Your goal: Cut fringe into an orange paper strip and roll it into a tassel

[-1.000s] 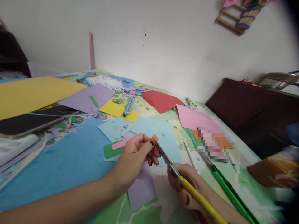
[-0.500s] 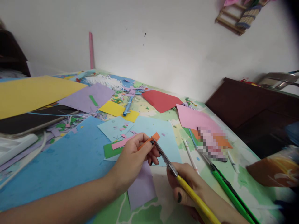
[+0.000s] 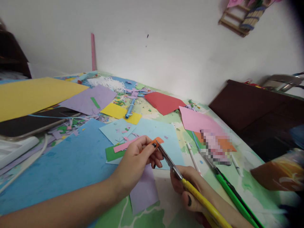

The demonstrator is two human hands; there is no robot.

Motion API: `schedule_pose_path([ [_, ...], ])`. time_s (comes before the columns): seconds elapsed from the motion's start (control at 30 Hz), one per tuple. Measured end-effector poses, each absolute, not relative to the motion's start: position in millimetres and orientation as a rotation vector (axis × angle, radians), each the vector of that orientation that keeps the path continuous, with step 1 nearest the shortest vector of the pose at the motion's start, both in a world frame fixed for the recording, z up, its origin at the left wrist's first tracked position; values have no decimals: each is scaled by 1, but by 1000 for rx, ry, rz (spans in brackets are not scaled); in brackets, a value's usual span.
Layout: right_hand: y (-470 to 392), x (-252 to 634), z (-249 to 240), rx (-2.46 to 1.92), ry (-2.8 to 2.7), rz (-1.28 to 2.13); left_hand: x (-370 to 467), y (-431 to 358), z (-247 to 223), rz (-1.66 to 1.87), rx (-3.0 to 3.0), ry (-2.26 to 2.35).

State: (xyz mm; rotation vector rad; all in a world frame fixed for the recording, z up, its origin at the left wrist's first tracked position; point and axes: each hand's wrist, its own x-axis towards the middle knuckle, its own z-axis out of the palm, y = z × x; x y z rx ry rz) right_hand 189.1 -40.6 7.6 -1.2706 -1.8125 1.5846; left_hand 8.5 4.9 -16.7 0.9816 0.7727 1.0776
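Note:
My left hand (image 3: 136,158) is closed in a pinch on a small piece of orange paper (image 3: 160,139) above the light blue sheet. Most of that piece is hidden by the fingers. A pair of scissors (image 3: 172,164) with yellow handles is in my right hand (image 3: 191,179), its fingers and thumb wrapped around them. The blade tips meet the orange paper just past my left thumb. Below the left hand lie a purple sheet (image 3: 145,193), a pink strip (image 3: 124,146) and a green piece (image 3: 113,154).
A blue sheet (image 3: 64,171) covers the left side, beside a phone (image 3: 35,122). Red paper (image 3: 163,103) and pink paper (image 3: 199,120) lie toward the back. A green cutter knife (image 3: 234,196) and a white pen (image 3: 193,156) are at right. Paper scraps are scattered around.
The scissors and my right thumb have shifted slightly to the right. The visible end of the orange paper looks blurred and more rounded beside the blades. My left hand has hardly moved.

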Motion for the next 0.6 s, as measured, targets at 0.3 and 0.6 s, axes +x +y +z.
schedule_pose_path([
  [0.3, -42, 191, 10, -1280, -1880, 1464, 8, 6, -19, 1075, 1024, 795],
  [0.6, -42, 190, 7, -1315, -1821, 1469, 9, 7, -18, 1081, 1021, 805],
])
